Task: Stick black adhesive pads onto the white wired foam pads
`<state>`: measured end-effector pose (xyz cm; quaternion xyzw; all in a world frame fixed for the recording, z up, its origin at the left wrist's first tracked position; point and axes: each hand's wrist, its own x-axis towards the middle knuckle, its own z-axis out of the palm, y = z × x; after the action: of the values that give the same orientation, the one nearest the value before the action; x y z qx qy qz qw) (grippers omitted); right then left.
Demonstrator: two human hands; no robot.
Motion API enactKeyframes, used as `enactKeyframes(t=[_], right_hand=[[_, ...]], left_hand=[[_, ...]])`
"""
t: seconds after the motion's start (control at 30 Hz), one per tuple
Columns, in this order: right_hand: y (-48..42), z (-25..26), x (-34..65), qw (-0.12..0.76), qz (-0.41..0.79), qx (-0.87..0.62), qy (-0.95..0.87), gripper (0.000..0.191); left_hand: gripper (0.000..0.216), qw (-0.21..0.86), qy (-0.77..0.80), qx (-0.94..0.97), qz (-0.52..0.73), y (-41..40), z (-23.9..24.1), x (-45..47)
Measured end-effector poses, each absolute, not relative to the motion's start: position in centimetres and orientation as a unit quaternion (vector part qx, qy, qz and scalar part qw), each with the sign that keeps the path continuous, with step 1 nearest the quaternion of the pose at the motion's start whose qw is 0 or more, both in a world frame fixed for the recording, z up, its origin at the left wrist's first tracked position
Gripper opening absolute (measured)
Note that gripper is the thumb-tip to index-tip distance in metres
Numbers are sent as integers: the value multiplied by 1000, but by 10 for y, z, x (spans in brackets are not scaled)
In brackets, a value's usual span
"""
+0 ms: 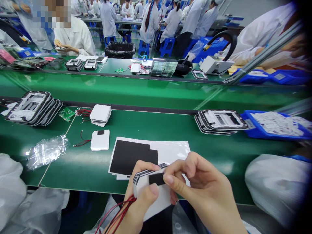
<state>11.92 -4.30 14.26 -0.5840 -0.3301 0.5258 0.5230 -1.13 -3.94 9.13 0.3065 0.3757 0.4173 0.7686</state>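
My left hand (136, 201) grips a small stack of white flat pads (156, 198) with red wires (117, 214) hanging below it. My right hand (202, 191) pinches a small black adhesive patch (156, 178) against the top pad, thumb and forefinger closed on it. Just beyond the hands lies a white backing sheet (170, 151) with a large black sticker area (133, 157) on the green table. A single white pad with a black patch (100, 140) lies to the left, and a pile of white pads (100, 114) sits behind it.
Stacks of dark framed panels stand at the left (32, 107) and right (220, 121). A blue tray (258, 131) of white parts is at far right. A crumpled plastic bag (46, 151) and a green circuit board (66, 114) lie left. Other workers in white coats sit across the conveyor belt (146, 91).
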Motion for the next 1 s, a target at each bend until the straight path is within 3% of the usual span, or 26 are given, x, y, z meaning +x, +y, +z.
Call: enactKeyframes(t=[0.6, 1.0], right_hand=[[-44, 140, 118, 519, 511, -592, -345, 45], [-44, 121, 119, 531, 424, -584, -444, 38]], left_hand=[[25, 775, 330, 313, 437, -34, 107, -12], [17, 732, 362, 357, 453, -28, 95, -19]])
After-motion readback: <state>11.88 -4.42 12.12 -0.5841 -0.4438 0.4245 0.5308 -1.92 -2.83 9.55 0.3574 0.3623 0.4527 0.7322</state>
